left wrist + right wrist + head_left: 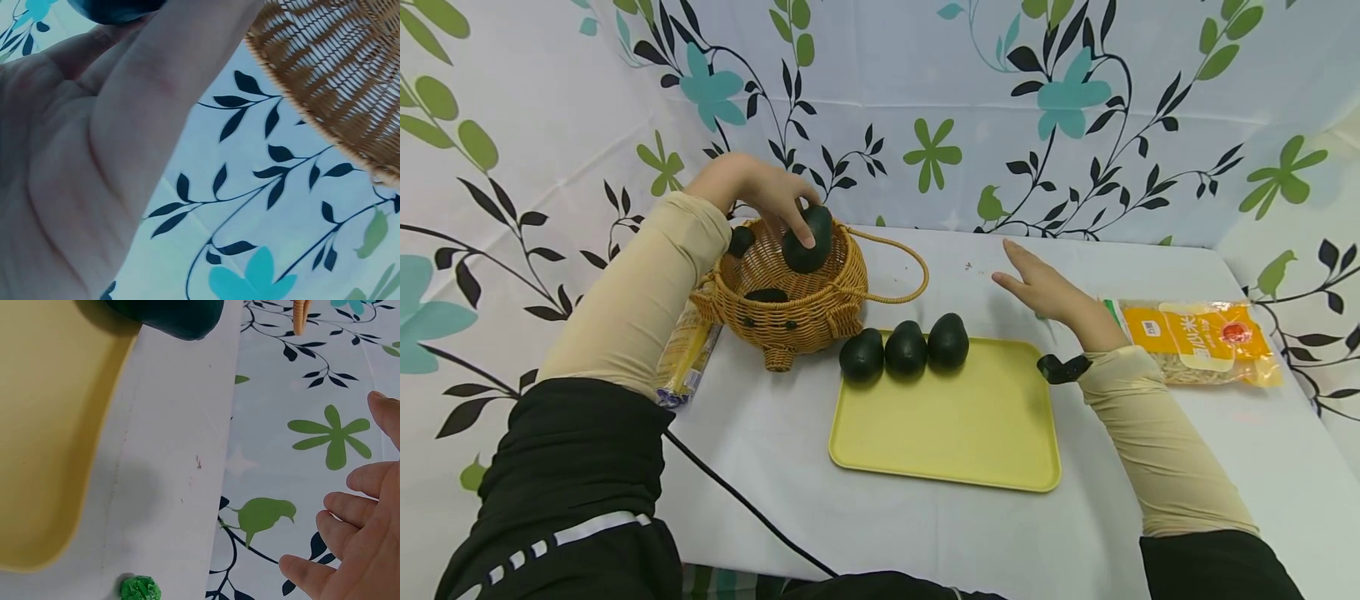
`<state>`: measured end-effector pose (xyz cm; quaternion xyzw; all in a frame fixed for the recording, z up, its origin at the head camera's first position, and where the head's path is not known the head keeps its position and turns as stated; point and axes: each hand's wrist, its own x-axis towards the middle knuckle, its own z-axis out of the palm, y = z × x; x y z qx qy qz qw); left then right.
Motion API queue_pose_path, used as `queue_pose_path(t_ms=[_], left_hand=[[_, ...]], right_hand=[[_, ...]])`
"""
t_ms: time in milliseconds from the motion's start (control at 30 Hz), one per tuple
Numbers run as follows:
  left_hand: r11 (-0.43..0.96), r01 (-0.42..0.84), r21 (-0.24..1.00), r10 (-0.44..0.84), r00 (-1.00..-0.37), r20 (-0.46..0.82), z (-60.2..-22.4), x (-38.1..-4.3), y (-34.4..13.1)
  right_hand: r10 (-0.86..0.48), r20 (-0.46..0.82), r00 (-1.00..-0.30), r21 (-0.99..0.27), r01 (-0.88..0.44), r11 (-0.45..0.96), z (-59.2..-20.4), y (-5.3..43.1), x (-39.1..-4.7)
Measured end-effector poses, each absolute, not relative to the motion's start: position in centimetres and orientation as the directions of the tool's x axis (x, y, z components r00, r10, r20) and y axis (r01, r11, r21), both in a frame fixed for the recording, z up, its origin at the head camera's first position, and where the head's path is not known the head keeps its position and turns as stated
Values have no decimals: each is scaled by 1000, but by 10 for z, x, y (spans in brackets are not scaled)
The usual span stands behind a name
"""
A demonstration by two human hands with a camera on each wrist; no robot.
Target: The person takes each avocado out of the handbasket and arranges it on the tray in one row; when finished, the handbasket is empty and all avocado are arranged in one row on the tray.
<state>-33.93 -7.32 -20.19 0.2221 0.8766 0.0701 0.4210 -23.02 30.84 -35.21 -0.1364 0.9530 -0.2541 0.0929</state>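
In the head view my left hand (pixel 772 197) grips a dark green avocado (pixel 808 240) over the mouth of a wicker basket (pixel 790 325). Two more dark pieces show inside the basket, partly hidden by its rim and my hand. The left wrist view has the held avocado (pixel 115 7) at its top edge, beyond my palm. Three avocados (pixel 906 350) lie in a row along the back left edge of a yellow tray (pixel 947 433). My right hand (pixel 1047 287) hovers behind the tray's right side, fingers spread and holding nothing.
A yellow-orange packet of grain (pixel 1195 342) lies at the right of the table, and another yellow packet (pixel 685 354) sits beside the basket's left side. The basket's looped handle (pixel 917 275) sticks out rightward. A small crumpled green thing (pixel 140 588) lies near the tray. A cable (pixel 745 500) crosses the front left.
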Motion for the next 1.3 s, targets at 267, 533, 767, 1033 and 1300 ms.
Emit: queue_pose_path(t_ms=[267,533,767,1033,1300], left_hand=[[870,356,342,491,-551,-675,-190,-335,-57],[819,404,408,573,-525,-629,-189,-327,-34],[757,438,485,653,-476,-589,-189,-313,-7],[718,423,552,696,-426,-578,-193,-304,17],[682,438,586,731,-404,-549,-207,-297,40]], right_hand=[[-294,-114,-949,-511,-198,836,-350,309,-228],[-285,-114,-952,-512,-190,838,-350,311,-227],[-281,-119,-952,-507,-185,842,-350,313,-226],[-272,-126,-954,-507,-173,844,-350,318,-223],[-261,-124,-957,-509,-164,845,-349,324,-220]])
